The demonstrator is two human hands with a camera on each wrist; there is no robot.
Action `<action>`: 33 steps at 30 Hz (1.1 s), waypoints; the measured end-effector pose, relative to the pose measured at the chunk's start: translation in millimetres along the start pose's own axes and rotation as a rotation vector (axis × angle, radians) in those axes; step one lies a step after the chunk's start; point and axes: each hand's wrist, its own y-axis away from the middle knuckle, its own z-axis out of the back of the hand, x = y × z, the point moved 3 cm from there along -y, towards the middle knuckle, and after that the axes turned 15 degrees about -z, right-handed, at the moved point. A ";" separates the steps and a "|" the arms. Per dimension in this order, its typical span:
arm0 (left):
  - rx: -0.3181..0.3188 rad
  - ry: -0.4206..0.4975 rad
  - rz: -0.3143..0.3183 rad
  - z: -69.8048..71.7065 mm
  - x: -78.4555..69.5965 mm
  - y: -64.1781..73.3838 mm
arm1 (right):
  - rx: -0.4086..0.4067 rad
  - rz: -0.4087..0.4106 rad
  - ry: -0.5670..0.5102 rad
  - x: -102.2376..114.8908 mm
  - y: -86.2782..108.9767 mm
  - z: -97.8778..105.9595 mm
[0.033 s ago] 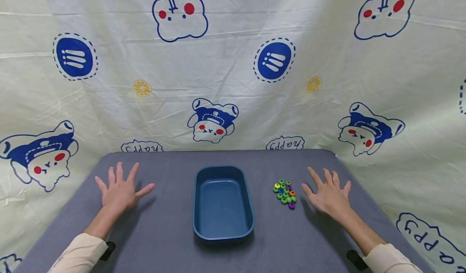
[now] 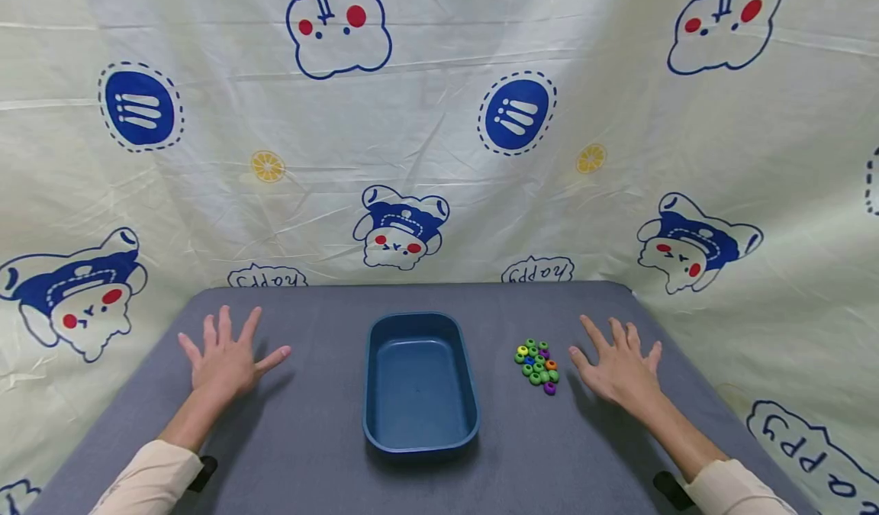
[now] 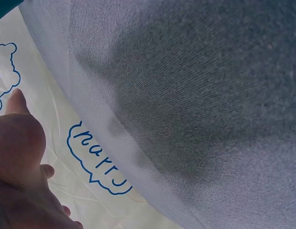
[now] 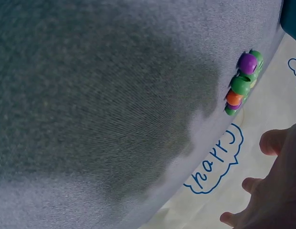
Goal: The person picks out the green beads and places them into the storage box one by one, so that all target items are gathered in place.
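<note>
My left hand point(image 2: 225, 364) hovers over the left side of the table with fingers spread and holds nothing; its shadow falls beside it. On the other side, my right hand point(image 2: 621, 366) is held with fingers apart, also holding nothing. Just left of its thumb lies a small cluster of round beads point(image 2: 539, 360), mostly green, with purple, orange, yellow and blue ones among them. The same beads point(image 4: 241, 86) show near the right edge of the right wrist view. Between the hands stands a blue rectangular tray point(image 2: 420, 440) with nothing in it.
A grey cloth covers the table point(image 2: 309, 454). Behind and around it hangs a pale curtain point(image 2: 439, 141) printed with cartoon bears and orange slices. Dark bands point(image 2: 202, 474) show at the sleeves near both wrists.
</note>
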 end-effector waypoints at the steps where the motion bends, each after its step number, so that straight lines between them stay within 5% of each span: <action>1: 0.003 0.002 -0.001 -0.2 0.2 -0.1 | 0.001 0.000 -0.002 -0.7 0.0 0.2; 33: 0.054 0.003 -0.001 -6.7 -9.9 -4.7 | 0.010 -0.008 -0.012 10.9 -1.6 1.2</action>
